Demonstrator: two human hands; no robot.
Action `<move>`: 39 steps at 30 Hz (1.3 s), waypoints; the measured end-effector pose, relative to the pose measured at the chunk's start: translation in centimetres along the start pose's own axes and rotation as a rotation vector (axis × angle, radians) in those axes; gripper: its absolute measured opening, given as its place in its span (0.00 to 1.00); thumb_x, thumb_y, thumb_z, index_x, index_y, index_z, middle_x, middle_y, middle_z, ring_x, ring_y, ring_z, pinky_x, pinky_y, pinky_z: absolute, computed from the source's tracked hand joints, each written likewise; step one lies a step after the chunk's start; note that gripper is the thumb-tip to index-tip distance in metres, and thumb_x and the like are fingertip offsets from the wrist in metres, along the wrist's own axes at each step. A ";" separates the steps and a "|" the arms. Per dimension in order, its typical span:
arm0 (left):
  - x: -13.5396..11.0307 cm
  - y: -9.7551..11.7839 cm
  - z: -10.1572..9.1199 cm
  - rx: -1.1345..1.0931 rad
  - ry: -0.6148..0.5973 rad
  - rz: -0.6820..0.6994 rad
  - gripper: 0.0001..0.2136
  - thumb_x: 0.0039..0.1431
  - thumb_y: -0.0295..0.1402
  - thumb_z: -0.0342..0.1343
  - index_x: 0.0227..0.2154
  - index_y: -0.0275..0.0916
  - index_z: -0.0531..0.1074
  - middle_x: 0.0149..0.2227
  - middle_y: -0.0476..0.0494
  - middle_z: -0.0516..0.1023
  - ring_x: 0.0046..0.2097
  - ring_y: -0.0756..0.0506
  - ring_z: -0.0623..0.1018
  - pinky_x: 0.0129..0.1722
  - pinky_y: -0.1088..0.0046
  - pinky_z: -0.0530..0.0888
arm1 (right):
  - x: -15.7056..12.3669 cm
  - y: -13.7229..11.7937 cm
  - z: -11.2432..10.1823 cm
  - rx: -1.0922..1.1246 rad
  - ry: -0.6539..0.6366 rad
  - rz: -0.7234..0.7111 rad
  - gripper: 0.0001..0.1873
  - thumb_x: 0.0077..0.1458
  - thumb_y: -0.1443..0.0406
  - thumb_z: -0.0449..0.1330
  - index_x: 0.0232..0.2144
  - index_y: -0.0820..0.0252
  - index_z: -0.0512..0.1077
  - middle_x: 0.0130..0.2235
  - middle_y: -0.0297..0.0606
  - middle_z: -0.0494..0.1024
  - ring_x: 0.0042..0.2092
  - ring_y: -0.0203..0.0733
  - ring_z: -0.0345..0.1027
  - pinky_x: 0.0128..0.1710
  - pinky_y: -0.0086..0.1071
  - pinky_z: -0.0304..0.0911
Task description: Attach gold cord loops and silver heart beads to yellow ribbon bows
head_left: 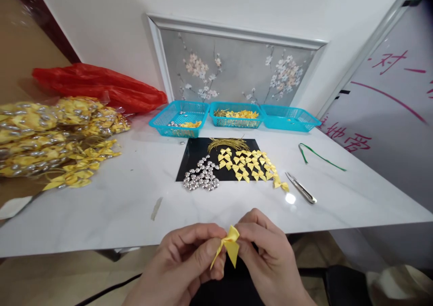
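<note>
Between my two hands, just off the table's front edge, is a yellow ribbon bow [231, 243] with its tails hanging down. The thumb and fingers of my left hand [192, 256] pinch its left side. My right hand [267, 252] pinches at its right side, the fingertips partly hidden behind the ribbon. Beyond them a black mat [199, 150] carries rows of yellow bows [252, 162], a pile of silver beads [202, 175] and a bundle of gold cords [230, 143]. One bow [281, 184] lies past the mat's corner, near small metal thread snips [301, 189].
Three blue baskets [179, 128] line the wall; the left and middle ones hold bows and other small pieces. Bagged yellow bows with silver beads [57, 130] are heaped at left, before a red bag [101, 87]. A green string [320, 158] lies at right.
</note>
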State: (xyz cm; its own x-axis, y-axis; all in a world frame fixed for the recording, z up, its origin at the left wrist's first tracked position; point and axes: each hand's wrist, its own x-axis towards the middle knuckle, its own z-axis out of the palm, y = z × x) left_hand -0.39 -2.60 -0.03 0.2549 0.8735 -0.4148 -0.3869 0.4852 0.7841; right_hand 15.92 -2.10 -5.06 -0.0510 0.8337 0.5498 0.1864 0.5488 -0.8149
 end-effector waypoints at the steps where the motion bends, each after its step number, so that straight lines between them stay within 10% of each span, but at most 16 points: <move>1: 0.0 0.0 0.0 -0.003 0.004 -0.005 0.12 0.42 0.39 0.76 0.28 0.38 0.85 0.21 0.49 0.76 0.27 0.52 0.71 0.29 0.82 0.70 | -0.1 0.1 0.0 0.003 -0.005 0.003 0.11 0.62 0.72 0.59 0.34 0.54 0.80 0.28 0.33 0.69 0.28 0.35 0.67 0.25 0.25 0.64; 39: 0.3 -0.7 -0.3 -0.023 0.006 -0.009 0.11 0.44 0.38 0.76 0.29 0.40 0.84 0.23 0.51 0.75 0.27 0.53 0.69 0.31 0.79 0.69 | -0.8 0.7 0.1 0.064 -0.097 0.058 0.12 0.66 0.69 0.57 0.43 0.50 0.79 0.29 0.32 0.66 0.30 0.35 0.65 0.28 0.26 0.62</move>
State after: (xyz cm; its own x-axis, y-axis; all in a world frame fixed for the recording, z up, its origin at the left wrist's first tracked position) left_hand -0.30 -2.65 -0.81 0.2536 0.8691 -0.4247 -0.4051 0.4942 0.7692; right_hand 16.03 -2.43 -6.08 -0.1376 0.8642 0.4839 0.1293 0.5001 -0.8563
